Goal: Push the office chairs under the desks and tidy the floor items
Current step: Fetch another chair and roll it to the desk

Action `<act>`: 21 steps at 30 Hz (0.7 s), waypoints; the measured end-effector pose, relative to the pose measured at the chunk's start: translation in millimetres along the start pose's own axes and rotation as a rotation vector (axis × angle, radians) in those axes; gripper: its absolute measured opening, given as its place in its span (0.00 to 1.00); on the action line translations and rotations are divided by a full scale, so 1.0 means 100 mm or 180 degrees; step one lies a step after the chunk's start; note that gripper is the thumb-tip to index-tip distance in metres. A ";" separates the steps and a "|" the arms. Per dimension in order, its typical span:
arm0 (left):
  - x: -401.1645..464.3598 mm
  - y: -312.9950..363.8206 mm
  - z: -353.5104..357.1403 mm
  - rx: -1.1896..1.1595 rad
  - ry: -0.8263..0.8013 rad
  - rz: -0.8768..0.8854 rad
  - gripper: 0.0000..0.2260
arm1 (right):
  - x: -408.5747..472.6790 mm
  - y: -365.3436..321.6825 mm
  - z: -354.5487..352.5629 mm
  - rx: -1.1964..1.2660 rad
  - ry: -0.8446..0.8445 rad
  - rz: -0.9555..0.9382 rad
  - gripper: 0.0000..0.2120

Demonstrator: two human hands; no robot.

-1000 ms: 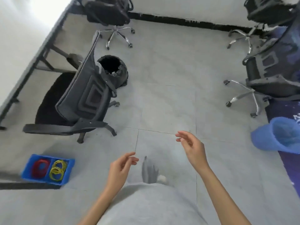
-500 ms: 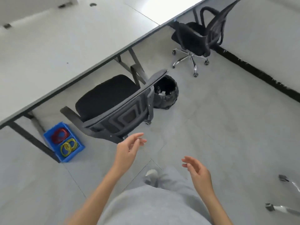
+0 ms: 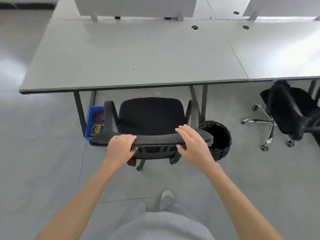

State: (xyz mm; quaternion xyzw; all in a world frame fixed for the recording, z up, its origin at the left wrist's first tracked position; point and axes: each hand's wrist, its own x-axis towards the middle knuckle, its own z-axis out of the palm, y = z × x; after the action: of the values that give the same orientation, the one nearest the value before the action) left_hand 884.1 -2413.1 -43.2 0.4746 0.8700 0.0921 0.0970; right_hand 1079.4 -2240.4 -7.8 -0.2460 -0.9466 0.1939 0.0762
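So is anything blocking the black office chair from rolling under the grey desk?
Nothing visible directly ahead. The blue bin sits close at its left and the black waste basket at its right, beside the black office chair.

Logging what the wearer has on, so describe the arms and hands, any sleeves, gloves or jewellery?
Both arms are bare to the frame edge, no sleeves showing. The left hand and right hand wear no gloves, rings or watch. Below are grey trousers and a light shoe.
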 end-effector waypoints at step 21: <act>-0.19 0.18 0.07 0.0706 -0.0540 -0.0236 0.09 | 0.06 0.17 0.29 -0.0597 -0.0588 0.0015 0.17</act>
State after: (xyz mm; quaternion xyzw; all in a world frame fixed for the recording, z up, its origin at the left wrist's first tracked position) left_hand 910.8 -2418.8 -43.4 0.4561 0.8804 -0.0486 0.1205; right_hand 1075.1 -2233.6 -41.3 -0.2354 -0.9630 0.1266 -0.0351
